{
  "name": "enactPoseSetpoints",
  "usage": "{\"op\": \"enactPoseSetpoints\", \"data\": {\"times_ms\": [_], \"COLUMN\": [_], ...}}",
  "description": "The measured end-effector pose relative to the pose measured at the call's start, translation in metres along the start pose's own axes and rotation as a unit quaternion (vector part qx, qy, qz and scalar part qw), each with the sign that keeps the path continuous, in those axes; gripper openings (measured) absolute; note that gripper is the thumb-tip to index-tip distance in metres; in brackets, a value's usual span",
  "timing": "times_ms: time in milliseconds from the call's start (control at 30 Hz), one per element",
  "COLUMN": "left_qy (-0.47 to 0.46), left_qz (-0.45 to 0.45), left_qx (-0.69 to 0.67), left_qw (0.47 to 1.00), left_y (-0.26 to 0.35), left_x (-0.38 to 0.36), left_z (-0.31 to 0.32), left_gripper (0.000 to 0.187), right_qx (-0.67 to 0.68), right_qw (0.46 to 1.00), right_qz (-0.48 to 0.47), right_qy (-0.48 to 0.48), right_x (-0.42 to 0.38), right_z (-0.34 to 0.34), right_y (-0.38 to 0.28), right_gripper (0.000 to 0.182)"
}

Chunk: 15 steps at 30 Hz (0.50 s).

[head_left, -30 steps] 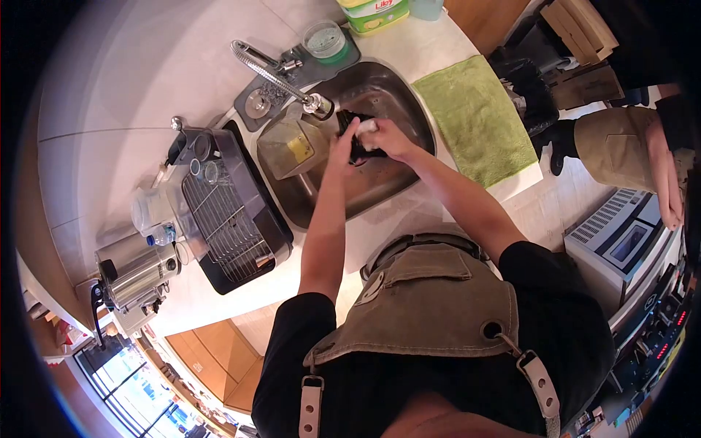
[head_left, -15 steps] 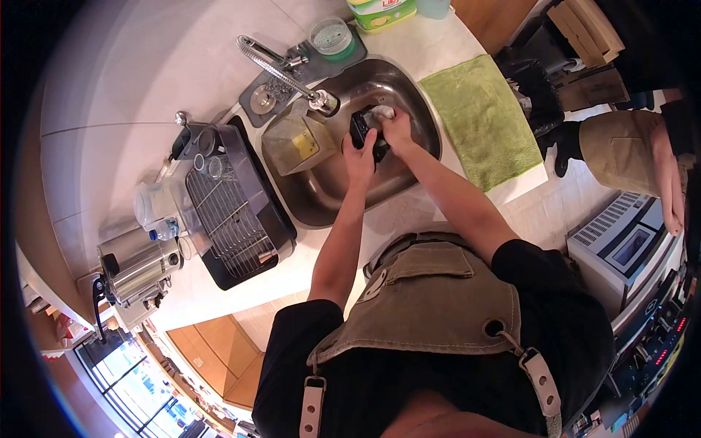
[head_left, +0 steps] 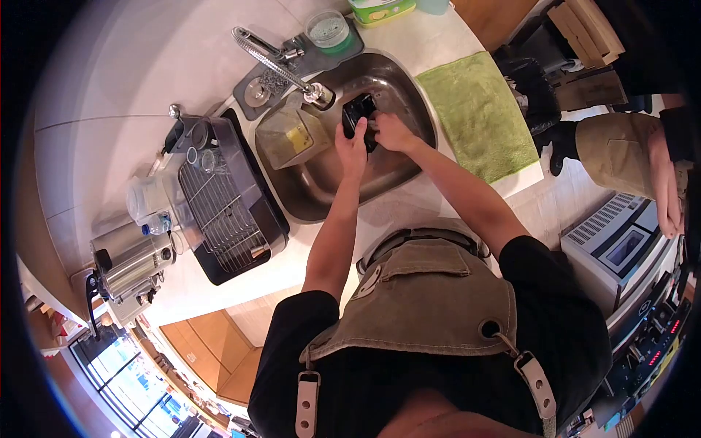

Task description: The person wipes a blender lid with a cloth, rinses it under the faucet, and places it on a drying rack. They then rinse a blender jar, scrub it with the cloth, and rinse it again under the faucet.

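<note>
Over the steel sink [head_left: 394, 77], my left hand [head_left: 353, 150] is wrapped round a black object [head_left: 358, 108] that looks like a small container; its exact kind cannot be made out. My right hand [head_left: 393, 133] is closed against the object's right side, fingers bunched on a pale wad, a sponge or cloth mostly hidden now. A clear square tub [head_left: 281, 139] with something yellow inside leans tilted in the left part of the sink, beside my left hand. Above it hangs the faucet's spray head [head_left: 319, 95].
A black dish rack [head_left: 226, 212] with a few glasses stands left of the sink. Right of it lies a green towel [head_left: 478, 117]. A bowl of green soapy liquid [head_left: 328, 33] sits behind. Another person [head_left: 621, 153] in a tan apron stands at the far right.
The black object has turned, showing more of its dark upper side. My right hand has moved lower along it, and the white wad is now largely covered. The view has shifted slightly.
</note>
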<state>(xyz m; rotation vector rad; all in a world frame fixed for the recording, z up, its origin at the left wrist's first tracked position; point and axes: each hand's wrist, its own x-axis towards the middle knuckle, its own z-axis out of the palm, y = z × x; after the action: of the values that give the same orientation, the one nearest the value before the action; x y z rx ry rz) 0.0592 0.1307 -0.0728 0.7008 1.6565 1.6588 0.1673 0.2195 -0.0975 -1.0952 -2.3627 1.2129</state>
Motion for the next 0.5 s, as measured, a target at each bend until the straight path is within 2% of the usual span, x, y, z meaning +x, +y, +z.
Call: {"op": "enactPoseSetpoints", "data": {"times_ms": [67, 167, 267, 300, 333, 367, 400, 500], "left_qy": [-0.015, 0.043, -0.016, -0.040, -0.064, -0.090, -0.096, -0.111], "left_qz": [-0.035, -0.007, -0.013, -0.029, -0.046, -0.062, -0.047, 0.005], "left_qx": [-0.005, 0.074, -0.004, -0.014, -0.023, -0.032, 0.027, 0.179], "left_qw": [0.999, 0.996, 1.000, 0.999, 0.997, 0.994, 0.994, 0.978], "left_y": [-0.009, -0.009, -0.001, -0.003, -0.005, -0.008, -0.008, 0.002], "left_x": [0.003, 0.004, 0.008, 0.010, 0.012, 0.013, 0.012, 0.011], "left_z": [-0.003, 0.001, -0.004, -0.009, -0.015, -0.020, -0.021, -0.015], "left_gripper": [0.047, 0.053, 0.057, 0.058, 0.060, 0.061, 0.062, 0.064], "right_qx": [-0.011, 0.004, 0.275, 0.352, 0.346, 0.314, 0.280, 0.156], "right_qw": [0.999, 0.998, 0.961, 0.935, 0.935, 0.943, 0.947, 0.951], "right_qz": [-0.038, -0.023, -0.007, 0.039, -0.002, -0.035, -0.066, -0.238], "right_qy": [0.004, -0.060, -0.024, 0.004, 0.071, 0.107, 0.145, 0.125], "right_x": [-0.003, -0.017, -0.022, -0.024, -0.022, -0.019, -0.014, 0.009], "right_z": [0.005, -0.018, -0.037, -0.046, -0.059, -0.068, -0.075, -0.089], "right_y": [0.012, -0.003, -0.004, -0.011, -0.019, -0.025, -0.030, -0.049], "right_gripper": [0.035, 0.036, 0.037, 0.037, 0.032, 0.035, 0.038, 0.047]}}
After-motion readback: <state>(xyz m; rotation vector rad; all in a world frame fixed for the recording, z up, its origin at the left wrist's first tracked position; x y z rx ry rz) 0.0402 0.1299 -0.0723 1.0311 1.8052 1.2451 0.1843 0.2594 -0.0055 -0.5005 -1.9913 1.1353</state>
